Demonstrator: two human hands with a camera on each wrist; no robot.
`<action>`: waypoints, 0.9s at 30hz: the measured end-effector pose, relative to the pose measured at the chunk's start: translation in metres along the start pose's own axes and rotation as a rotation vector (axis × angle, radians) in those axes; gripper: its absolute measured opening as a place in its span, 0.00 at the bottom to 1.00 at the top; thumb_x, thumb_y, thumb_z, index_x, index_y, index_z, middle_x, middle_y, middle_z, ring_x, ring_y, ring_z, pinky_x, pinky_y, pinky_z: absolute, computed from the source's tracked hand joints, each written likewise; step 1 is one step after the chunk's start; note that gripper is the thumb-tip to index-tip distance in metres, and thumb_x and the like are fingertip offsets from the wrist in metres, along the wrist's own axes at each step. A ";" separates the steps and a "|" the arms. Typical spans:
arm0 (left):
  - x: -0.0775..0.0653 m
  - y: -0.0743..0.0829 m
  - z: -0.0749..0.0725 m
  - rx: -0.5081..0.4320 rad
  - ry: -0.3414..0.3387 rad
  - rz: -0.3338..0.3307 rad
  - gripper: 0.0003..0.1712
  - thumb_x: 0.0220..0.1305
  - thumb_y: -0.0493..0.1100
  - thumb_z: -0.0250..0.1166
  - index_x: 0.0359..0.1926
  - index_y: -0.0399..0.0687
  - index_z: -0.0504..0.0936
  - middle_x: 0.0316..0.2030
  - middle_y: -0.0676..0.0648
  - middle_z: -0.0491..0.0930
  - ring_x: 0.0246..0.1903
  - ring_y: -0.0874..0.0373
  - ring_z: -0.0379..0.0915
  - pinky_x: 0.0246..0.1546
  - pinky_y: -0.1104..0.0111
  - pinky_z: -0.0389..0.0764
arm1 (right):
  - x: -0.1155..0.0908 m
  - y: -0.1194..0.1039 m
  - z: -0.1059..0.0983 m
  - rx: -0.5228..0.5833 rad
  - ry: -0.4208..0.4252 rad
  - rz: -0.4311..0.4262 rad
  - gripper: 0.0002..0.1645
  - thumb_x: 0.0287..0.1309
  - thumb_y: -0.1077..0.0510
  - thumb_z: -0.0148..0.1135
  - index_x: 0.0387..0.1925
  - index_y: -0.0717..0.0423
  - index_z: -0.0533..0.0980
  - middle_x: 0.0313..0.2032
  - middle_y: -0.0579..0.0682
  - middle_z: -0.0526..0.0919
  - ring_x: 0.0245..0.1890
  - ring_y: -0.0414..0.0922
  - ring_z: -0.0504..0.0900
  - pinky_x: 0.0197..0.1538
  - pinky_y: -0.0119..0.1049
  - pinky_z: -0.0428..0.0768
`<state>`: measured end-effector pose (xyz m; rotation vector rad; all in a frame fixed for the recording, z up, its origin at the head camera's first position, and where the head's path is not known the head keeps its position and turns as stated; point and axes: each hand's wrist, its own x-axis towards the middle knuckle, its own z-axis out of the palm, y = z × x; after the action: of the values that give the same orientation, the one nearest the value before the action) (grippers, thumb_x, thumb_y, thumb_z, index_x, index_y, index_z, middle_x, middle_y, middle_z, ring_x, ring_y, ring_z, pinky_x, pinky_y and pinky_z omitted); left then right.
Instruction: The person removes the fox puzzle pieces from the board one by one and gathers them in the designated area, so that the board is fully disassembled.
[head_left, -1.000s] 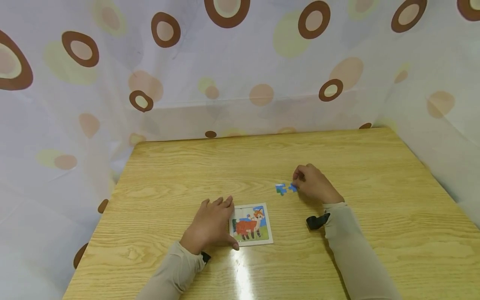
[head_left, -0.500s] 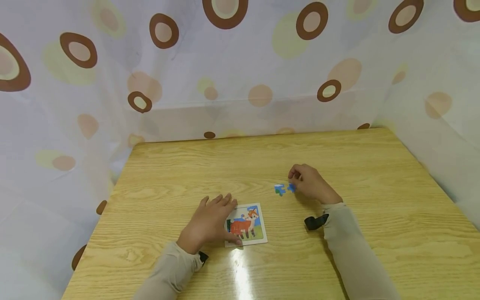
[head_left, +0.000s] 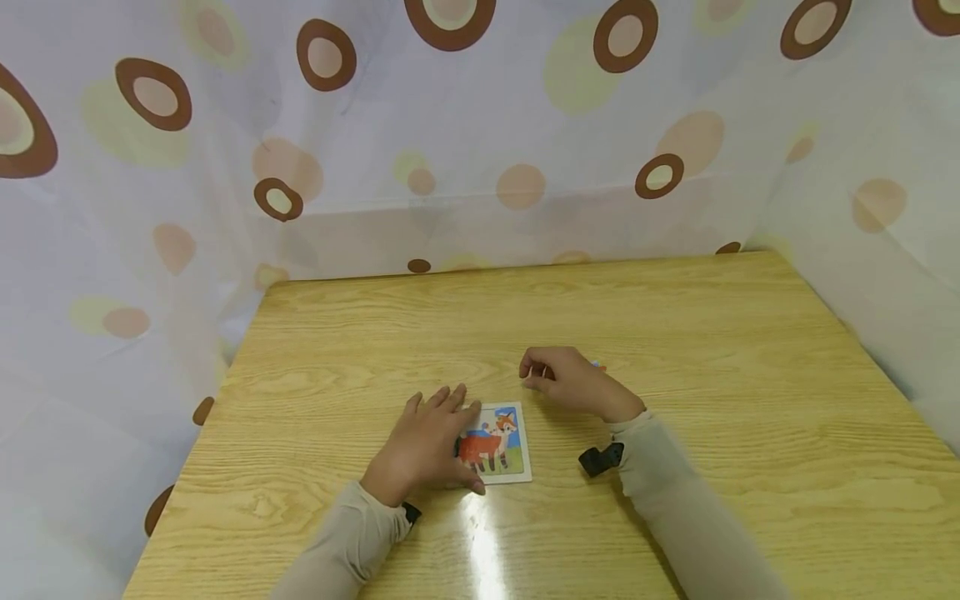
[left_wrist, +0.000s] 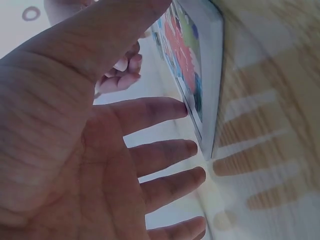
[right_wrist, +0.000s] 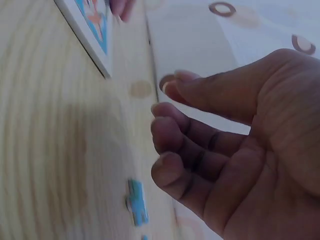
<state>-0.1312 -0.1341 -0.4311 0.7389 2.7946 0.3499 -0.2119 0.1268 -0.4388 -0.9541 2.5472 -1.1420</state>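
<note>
My left hand rests at the left side of a small framed animal jigsaw puzzle, fingers spread and straight. In the left wrist view its index fingertip is right at the edge of the puzzle's white frame. To the right of the frame, my right hand hovers over the table with bent fingers, thumb and index fingertip close together. I cannot tell whether a piece is between them. A loose blue puzzle piece lies below this hand, and another piece peeks out behind it.
A wooden table carries everything. A pale curtain with brown rings hangs along its back and sides. Black wrist straps and light sleeves cover the forearms. Light glares on the wood before the puzzle.
The puzzle first shifts slightly left with my left hand. My right hand then moves left from the loose blue pieces toward the puzzle, covering those pieces and uncovering another behind it.
</note>
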 end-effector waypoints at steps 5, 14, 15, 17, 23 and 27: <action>-0.001 -0.001 -0.001 -0.046 -0.023 -0.017 0.64 0.41 0.67 0.83 0.76 0.46 0.69 0.77 0.41 0.61 0.75 0.40 0.56 0.66 0.31 0.59 | 0.007 -0.012 0.017 -0.037 -0.069 -0.069 0.02 0.69 0.67 0.64 0.40 0.59 0.81 0.32 0.45 0.82 0.31 0.39 0.76 0.35 0.35 0.77; 0.001 -0.003 -0.004 -0.067 -0.057 -0.038 0.64 0.43 0.66 0.83 0.77 0.48 0.67 0.77 0.42 0.60 0.76 0.42 0.54 0.64 0.31 0.63 | 0.012 -0.022 0.037 -0.005 -0.144 -0.096 0.07 0.66 0.68 0.65 0.44 0.59 0.84 0.33 0.43 0.83 0.30 0.38 0.76 0.35 0.34 0.77; 0.001 -0.003 -0.004 -0.069 -0.056 -0.038 0.64 0.42 0.66 0.83 0.77 0.48 0.67 0.77 0.42 0.60 0.76 0.42 0.55 0.63 0.31 0.63 | 0.012 -0.021 0.038 -0.002 -0.148 -0.095 0.07 0.66 0.68 0.66 0.43 0.58 0.84 0.33 0.44 0.83 0.30 0.38 0.76 0.35 0.34 0.77; 0.001 -0.003 -0.004 -0.070 -0.055 -0.036 0.64 0.42 0.66 0.83 0.77 0.47 0.67 0.77 0.42 0.60 0.76 0.42 0.55 0.63 0.31 0.64 | 0.012 -0.020 0.040 -0.006 -0.148 -0.100 0.06 0.66 0.67 0.67 0.41 0.57 0.85 0.34 0.43 0.82 0.30 0.38 0.75 0.34 0.34 0.76; 0.001 -0.003 -0.004 -0.081 -0.056 -0.041 0.65 0.41 0.66 0.84 0.77 0.46 0.67 0.77 0.42 0.61 0.76 0.42 0.55 0.63 0.31 0.64 | 0.012 -0.021 0.041 -0.032 -0.153 -0.088 0.03 0.65 0.65 0.69 0.35 0.55 0.84 0.31 0.42 0.80 0.29 0.37 0.74 0.33 0.33 0.76; 0.001 -0.002 -0.004 -0.071 -0.055 -0.040 0.65 0.41 0.66 0.83 0.77 0.46 0.67 0.77 0.42 0.61 0.76 0.42 0.56 0.63 0.31 0.64 | 0.012 -0.021 0.042 -0.050 -0.154 -0.068 0.02 0.65 0.65 0.70 0.37 0.56 0.83 0.29 0.42 0.79 0.28 0.36 0.74 0.33 0.33 0.75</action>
<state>-0.1339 -0.1360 -0.4279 0.6654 2.7259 0.4135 -0.1941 0.0833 -0.4513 -1.1034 2.4485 -0.9846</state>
